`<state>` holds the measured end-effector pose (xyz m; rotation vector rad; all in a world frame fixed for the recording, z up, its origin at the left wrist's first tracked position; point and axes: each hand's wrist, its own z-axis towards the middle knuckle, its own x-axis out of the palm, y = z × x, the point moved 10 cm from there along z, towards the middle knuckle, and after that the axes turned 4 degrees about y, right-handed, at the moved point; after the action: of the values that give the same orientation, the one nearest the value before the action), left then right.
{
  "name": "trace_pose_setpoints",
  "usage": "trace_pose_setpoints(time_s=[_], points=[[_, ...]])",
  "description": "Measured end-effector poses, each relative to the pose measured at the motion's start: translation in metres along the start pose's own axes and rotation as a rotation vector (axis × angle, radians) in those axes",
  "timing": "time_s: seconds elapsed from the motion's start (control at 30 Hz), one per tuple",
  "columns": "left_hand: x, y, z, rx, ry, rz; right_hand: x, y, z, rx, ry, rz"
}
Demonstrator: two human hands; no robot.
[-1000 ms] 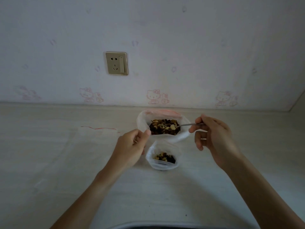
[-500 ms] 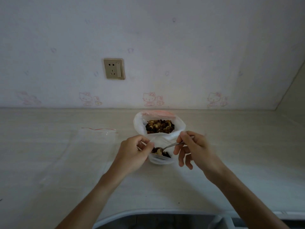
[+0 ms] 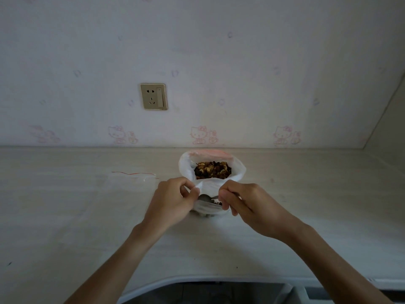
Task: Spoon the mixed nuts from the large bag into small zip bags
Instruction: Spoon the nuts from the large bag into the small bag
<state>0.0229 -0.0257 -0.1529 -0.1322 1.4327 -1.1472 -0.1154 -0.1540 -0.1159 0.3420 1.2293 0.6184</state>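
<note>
Far to the left of the grip, a flat empty zip bag (image 3: pixel 133 183) with a thin red strip along its top lies on the pale countertop (image 3: pixel 65 216), well apart from both hands, with bare surface all around it. The left hand (image 3: pixel 173 200) comes next — its thumb and forefinger are pinched on the left rim of the small zip bag (image 3: pixel 208 209), the other fingers curled in beneath. Between the two hands that small bag stands on the counter with its mouth held apart, and the bowl of a metal spoon (image 3: pixel 205 197) sits inside the opening, over a few dark nuts at the bottom. The right hand (image 3: pixel 243 202) is curled at the bag's right rim; its thumb and fingers pinch the spoon's handle, most of which is hidden behind the fingers, and whether they also grip the plastic cannot be told. Just behind the grip, touching the small bag's back edge, the large bag (image 3: pixel 186 165) stands open with its rim rolled down and mixed nuts (image 3: pixel 212 170) heaped inside. To the right of the hands the countertop runs bare to the corner where the wall (image 3: pixel 263 62) turns. Nearer than the grip — past both forearms — the counter's front edge curves inward. A socket (image 3: pixel 153 96) sits on the wall above and to the left.
</note>
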Motion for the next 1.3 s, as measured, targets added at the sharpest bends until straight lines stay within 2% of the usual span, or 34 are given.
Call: trace_pose_setpoints(time_s=[0.13, 0.3, 0.47, 0.7, 0.87, 1.07, 1.3], points=[[-0.003, 0.006, 0.002, -0.014, -0.009, 0.016, -0.013, -0.012, 0.000, 0.034, -0.120, 0.178], [-0.002, 0.017, 0.002, -0.049, 0.003, -0.065, -0.025, -0.057, -0.006, 0.255, -0.374, 0.710], [-0.001, 0.024, 0.007, -0.079, 0.013, -0.148, -0.019, -0.087, -0.007, 0.417, -0.449, 0.997], [-0.011, 0.046, 0.034, -0.171, -0.186, -0.161, -0.019, -0.112, 0.016, 0.500, -0.493, 0.966], [0.010, 0.054, 0.056, -0.226, -0.133, -0.152, -0.018, -0.127, 0.036, 0.542, -0.472, 0.834], [0.020, 0.050, 0.063, -0.155, -0.117, -0.109, -0.007, -0.134, 0.058, 0.563, -0.368, 0.702], [0.022, 0.059, 0.062, -0.145, -0.103, -0.237, 0.016, -0.146, 0.052, 0.646, -0.411, 0.831]])
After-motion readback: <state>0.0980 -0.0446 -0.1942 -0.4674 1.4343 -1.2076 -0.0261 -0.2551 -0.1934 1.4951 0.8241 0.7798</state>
